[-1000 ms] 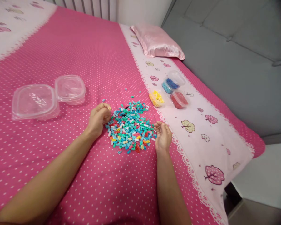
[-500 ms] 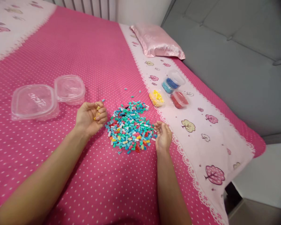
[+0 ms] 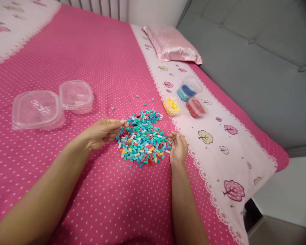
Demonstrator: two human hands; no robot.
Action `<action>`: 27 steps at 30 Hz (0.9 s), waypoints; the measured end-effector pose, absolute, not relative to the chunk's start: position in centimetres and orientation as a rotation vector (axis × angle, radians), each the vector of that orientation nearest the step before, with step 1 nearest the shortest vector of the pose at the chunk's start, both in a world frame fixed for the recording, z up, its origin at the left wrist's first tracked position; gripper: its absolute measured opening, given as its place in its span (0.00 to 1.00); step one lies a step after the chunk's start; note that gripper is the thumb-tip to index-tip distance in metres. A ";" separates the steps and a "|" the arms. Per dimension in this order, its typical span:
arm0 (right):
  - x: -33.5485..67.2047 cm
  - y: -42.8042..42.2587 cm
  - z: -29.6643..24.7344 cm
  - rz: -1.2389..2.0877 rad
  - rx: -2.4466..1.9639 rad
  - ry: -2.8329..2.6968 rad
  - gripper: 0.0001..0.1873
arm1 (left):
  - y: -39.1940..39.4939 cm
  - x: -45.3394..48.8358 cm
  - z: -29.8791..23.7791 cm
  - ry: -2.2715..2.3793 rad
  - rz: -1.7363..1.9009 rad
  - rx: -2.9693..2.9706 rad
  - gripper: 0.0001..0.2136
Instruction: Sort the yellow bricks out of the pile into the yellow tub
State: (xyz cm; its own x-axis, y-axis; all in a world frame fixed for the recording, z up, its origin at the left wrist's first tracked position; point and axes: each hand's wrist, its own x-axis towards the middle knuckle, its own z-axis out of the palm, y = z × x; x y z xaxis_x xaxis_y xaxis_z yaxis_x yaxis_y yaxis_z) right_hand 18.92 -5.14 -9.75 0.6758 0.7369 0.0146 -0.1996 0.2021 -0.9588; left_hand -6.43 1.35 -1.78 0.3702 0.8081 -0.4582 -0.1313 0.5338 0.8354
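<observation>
Small colourful toy building bricks (image 3: 142, 139) lie in a loose pile on the pink dotted bedspread, mostly teal, green and blue with some red, white and yellow ones. My left hand (image 3: 104, 132) is closed at the pile's left edge, back of the hand upward, thumb and forefinger pinched near the bricks. Its curled fingers now hide the yellow bricks that showed in it earlier. Beside the pile's right edge, my right hand (image 3: 177, 148) rests with its fingers curled inward. What it holds, if anything, is hidden.
A tub of yellow bricks (image 3: 171, 107), a tub of red bricks (image 3: 196, 108) and stacked tubs with blue bricks (image 3: 188, 90) stand beyond the pile to the right. Two clear lidded containers (image 3: 37, 109) sit at the left. Farther back lies a pink pillow (image 3: 172, 44).
My left hand has turned from palm up to palm down and moved right to the pile's edge. The yellow bricks in it went out of sight. My right hand has hardly moved.
</observation>
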 end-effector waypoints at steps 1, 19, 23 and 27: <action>18.9 -5.1 -9.7 0.699 -1.198 -0.536 0.15 | 1.3 -6.6 -1.9 0.997 0.666 0.887 0.06; 18.9 -5.1 -9.7 0.700 -1.195 -0.534 0.16 | -0.3 -5.4 -1.8 0.959 0.125 2.039 0.10; 19.0 -5.1 -9.8 0.701 -1.177 -0.512 0.15 | -0.5 -5.2 -1.8 0.995 0.092 2.117 0.10; 18.9 -5.1 -9.8 0.711 -1.152 -0.506 0.15 | -0.7 -5.1 -1.7 0.998 0.068 2.147 0.11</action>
State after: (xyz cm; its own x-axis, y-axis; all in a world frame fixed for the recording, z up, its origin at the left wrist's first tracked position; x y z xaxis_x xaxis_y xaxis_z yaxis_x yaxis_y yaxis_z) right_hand 18.95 -5.08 -9.80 0.6808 0.7324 0.0041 -0.2440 0.2320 -0.9416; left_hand -5.14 -0.72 -1.72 0.6939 0.6754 -0.2497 0.6352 -0.4109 0.6540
